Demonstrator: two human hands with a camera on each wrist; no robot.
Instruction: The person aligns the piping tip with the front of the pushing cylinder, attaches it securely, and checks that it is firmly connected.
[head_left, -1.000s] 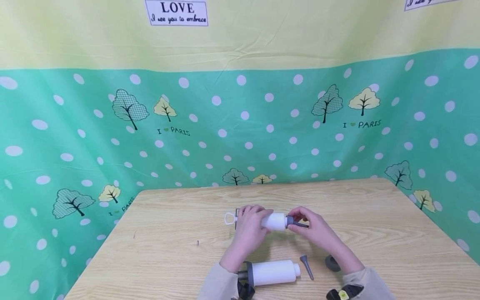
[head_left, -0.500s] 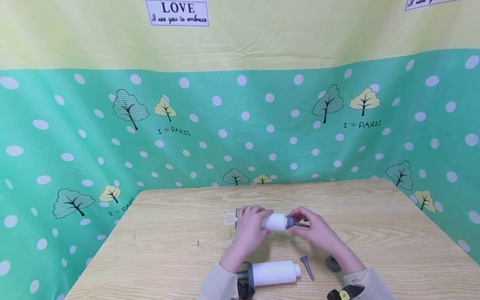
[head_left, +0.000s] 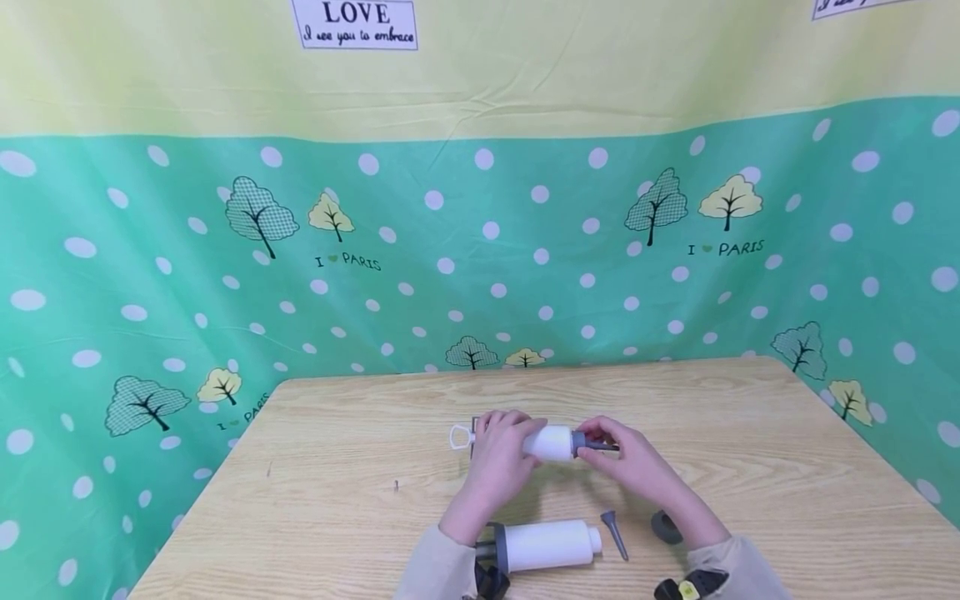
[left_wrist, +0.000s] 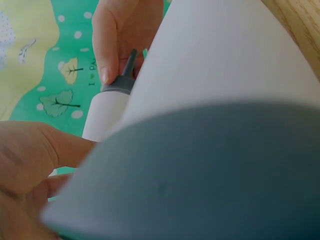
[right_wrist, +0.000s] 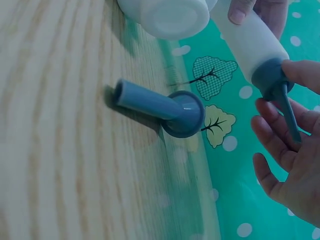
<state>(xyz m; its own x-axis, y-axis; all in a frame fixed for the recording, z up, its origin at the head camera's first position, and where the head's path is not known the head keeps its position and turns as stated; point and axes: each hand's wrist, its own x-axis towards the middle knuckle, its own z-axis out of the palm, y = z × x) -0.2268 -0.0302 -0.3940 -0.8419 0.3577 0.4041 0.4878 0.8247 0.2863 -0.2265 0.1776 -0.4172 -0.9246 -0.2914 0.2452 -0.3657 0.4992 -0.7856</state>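
My left hand grips a white tube held level above the wooden table. A white ring handle sticks out of the tube's left end. At the tube's right end my right hand pinches the grey collar with its thin nozzle. The left wrist view shows a fingertip on that collar. In the right wrist view the collar lies between thumb and fingers.
A second white tube with a grey collar lies on the table near my wrists. Beside it lie a loose grey nozzle and a grey cap. A green dotted cloth walls the table's back and sides.
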